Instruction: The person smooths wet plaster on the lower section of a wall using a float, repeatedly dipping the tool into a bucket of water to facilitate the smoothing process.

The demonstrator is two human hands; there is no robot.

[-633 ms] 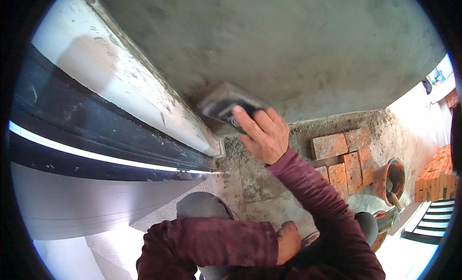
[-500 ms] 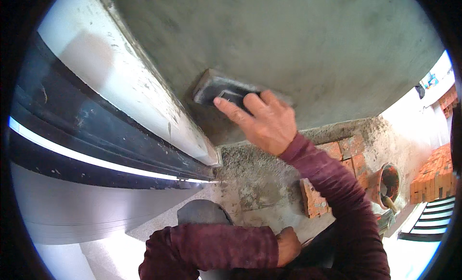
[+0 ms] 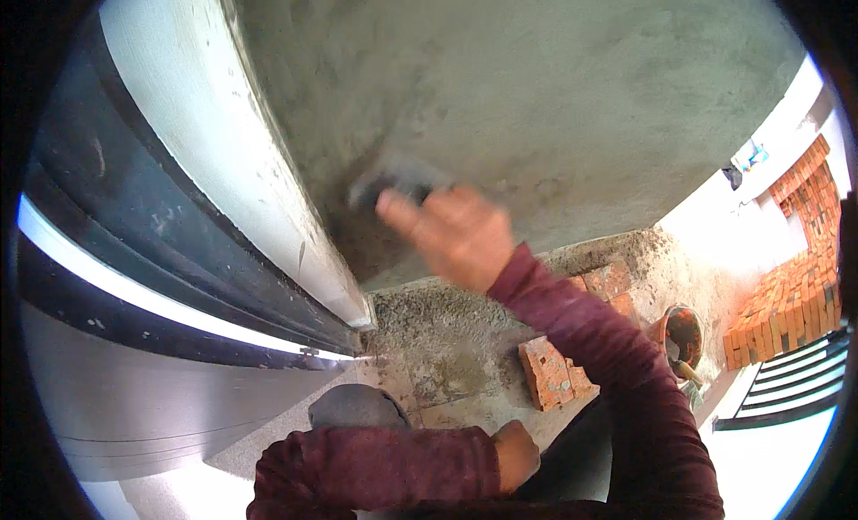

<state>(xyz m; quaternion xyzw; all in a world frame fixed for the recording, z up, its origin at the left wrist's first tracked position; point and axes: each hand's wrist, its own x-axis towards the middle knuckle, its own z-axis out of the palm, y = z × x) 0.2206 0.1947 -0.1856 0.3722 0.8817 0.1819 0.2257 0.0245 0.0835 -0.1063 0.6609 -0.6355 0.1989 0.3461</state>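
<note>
My right hand (image 3: 460, 239) is wrapped round a plastering float (image 3: 413, 176), dark on its handle side and blurred by motion. The float lies against the grey plastered wall (image 3: 536, 91), low down and close to its left corner. Across my knees rests my left forearm, in a maroon sleeve; my left hand (image 3: 517, 457) is curled into a loose fist, with no tool showing in it. Its finger insides are turned out of sight.
A white wall edge (image 3: 295, 207) and dark frame (image 3: 161, 198) border the left. On the rough floor lie loose bricks (image 3: 547, 374) and a bucket (image 3: 681, 337) with a handled tool in it. Stacked bricks (image 3: 782, 310) stand at the right, beside a barred grille (image 3: 786, 386).
The view has shifted, so the surroundings sit further left. My right hand has kept the float on the wall near the corner and is now blurred. My left arm stays folded.
</note>
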